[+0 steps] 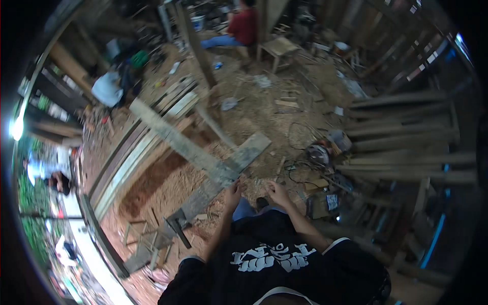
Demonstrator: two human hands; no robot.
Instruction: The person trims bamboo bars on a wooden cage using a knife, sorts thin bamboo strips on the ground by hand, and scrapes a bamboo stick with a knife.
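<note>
My left hand is in front of my lap, its fingers curled together close to the near side of a wooden bench or plank crosspiece. At about the same height, my right hand is bent inward with its fingers pinched. A gap separates the two hands. Anything small between the fingers is too blurred to make out. A long plank runs from the crosspiece toward the far left. To the left of my left hand, a dark hatchet-like tool rests with its handle pointing toward me.
Wood shavings cover the floor. A power tool with a cable lies to the right, near stacked boards. Further back are a post, a small stool and a seated person in red. Other people are at left.
</note>
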